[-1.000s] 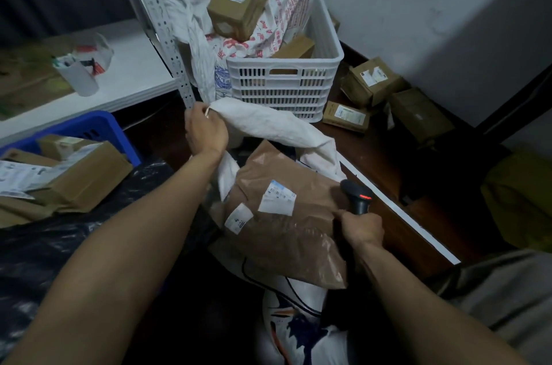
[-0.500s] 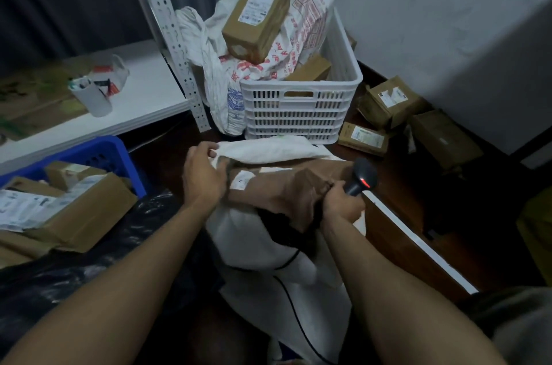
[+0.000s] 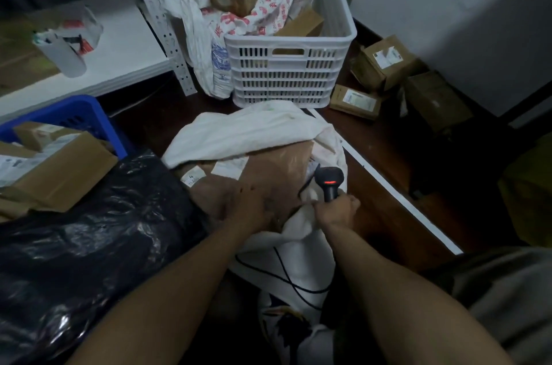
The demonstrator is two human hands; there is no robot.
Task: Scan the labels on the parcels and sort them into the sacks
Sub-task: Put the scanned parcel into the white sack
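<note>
A brown paper-wrapped parcel (image 3: pixel 277 166) with white labels lies in the mouth of a white sack (image 3: pixel 239 133) on the floor in front of me. My left hand (image 3: pixel 248 207) rests flat on the parcel's near side; it is blurred. My right hand (image 3: pixel 337 210) grips the handle of a black barcode scanner (image 3: pixel 328 181), whose red light is on, at the sack's right edge. The scanner's cable (image 3: pixel 286 275) trails over the sack's near side.
Behind the sack stands a white crate (image 3: pixel 286 77) holding a printed sack and boxes. A blue crate (image 3: pixel 68 116) with cardboard boxes (image 3: pixel 65 170) sits at left, beside a black plastic bag (image 3: pixel 89 230). Several boxes (image 3: pixel 385 62) lie by the right wall. A white shelf (image 3: pixel 119 45) is at back left.
The parcel went from raised above the sack down into its mouth. My left hand left the sack's rim and came onto the parcel. The right hand with the scanner shifted right.
</note>
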